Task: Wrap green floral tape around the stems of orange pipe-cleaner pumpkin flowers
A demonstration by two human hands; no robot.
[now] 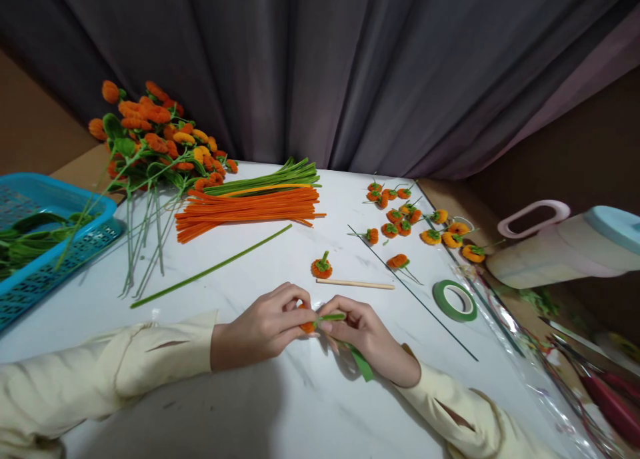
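Observation:
My left hand (273,322) is closed on a small orange pipe-cleaner flower (306,320), its fingers covering much of it. My right hand (361,332) pinches close beside it, at the flower's fuzzy green stem (333,317). From under the right palm hangs a strip of green floral tape (362,363). The two hands meet just above the white table. Just beyond them sits another orange flower (321,267) with its green stem up, and a thin wooden stick (355,284) lies by it.
Orange pipe cleaners (250,207) and green ones (280,179) lie at the back, near a heap of finished flowers (150,125). A blue basket (95,212) with leaves stands left. Rightward are several flower heads (399,216), a tape roll (455,300), a thin wire (415,293) and a jug (560,249).

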